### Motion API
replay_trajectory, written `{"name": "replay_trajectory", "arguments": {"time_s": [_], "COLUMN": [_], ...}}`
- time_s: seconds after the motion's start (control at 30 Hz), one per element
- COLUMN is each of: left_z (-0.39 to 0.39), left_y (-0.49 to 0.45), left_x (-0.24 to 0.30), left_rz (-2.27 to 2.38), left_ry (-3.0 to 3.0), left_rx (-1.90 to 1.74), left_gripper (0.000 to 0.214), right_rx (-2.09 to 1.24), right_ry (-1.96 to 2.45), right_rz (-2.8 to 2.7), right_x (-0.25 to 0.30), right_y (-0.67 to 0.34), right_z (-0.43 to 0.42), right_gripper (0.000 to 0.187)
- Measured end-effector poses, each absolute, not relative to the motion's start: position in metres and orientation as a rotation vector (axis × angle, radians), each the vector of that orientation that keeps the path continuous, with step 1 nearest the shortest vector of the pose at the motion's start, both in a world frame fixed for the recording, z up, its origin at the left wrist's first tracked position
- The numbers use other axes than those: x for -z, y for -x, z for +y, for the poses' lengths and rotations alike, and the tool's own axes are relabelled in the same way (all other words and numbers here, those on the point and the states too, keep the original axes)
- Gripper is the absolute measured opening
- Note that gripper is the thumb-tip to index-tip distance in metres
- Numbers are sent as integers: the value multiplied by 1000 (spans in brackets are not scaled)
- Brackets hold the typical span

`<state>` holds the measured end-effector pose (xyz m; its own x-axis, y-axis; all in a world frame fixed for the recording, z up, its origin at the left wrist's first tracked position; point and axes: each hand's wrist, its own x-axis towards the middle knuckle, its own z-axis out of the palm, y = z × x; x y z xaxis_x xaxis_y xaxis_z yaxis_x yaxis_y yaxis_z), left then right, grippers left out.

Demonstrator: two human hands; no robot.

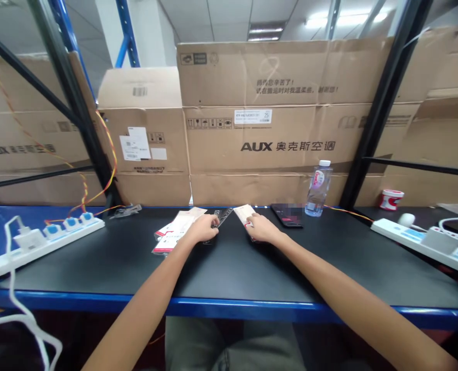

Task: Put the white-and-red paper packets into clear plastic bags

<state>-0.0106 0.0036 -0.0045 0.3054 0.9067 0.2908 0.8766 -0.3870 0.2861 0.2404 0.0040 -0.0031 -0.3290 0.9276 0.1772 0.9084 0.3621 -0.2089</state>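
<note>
White-and-red flat packets (169, 241) lie overlapped on the black tabletop (248, 281), just left of the left hand (205, 228) and running partly under it in the head view. Their long axis slants, near ends toward the left, far ends away and to the right, toward the space beyond the hands. The left hand's fingers are curled above a dark patterned strip (225, 214); whether they grip it cannot be told. This strip slants away to the right, its far end between the two hands. The right hand (265, 228) is closed on the near end of a pale packet (243, 212), which points away and to the left, its long axis leaning toward the left hand. Just right of the right hand lies a dark phone (285, 214); farther right stands a clear bottle (318, 193) with a white cap and a pink label, its lettering too small to read surely. Beyond both hands rises brown cardboard (252, 186) printed "AUX 奥克斯空调", with "师傅您辛苦了!" higher up and a white label (252, 117) showing "25". White power strips sit well out to either side, left (64, 239) and right (391, 232).
</note>
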Motion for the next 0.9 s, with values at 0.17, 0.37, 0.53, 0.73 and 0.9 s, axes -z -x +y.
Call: {"name": "replay_trajectory", "arguments": {"time_s": [0.17, 0.37, 0.53, 0.73, 0.9], "left_z": [-4, -12, -15, -20, -23], "left_y": [6, 3, -1, -7, -16], "left_x": [-1, -9, -8, -15, -19], "left_rz": [1797, 1913, 1993, 2074, 1756], "left_ry": [-2451, -2498, -2458, -2612, -2232], "left_rx": [-632, -661, -559, -614, -1096], "left_gripper": [27, 34, 39, 28, 24], "right_rx": [5, -27, -81, -150, -470], "right_ry": [1546, 1276, 1087, 1037, 1037], "right_rz": [-2371, -2345, -2331, -2328, -2063], "right_x": [5, 12, 14, 8, 4], "right_y": [-236, -226, -223, -223, -217], "right_z": [-4, -4, -2, -10, -13], "right_gripper": [40, 40, 33, 27, 27]}}
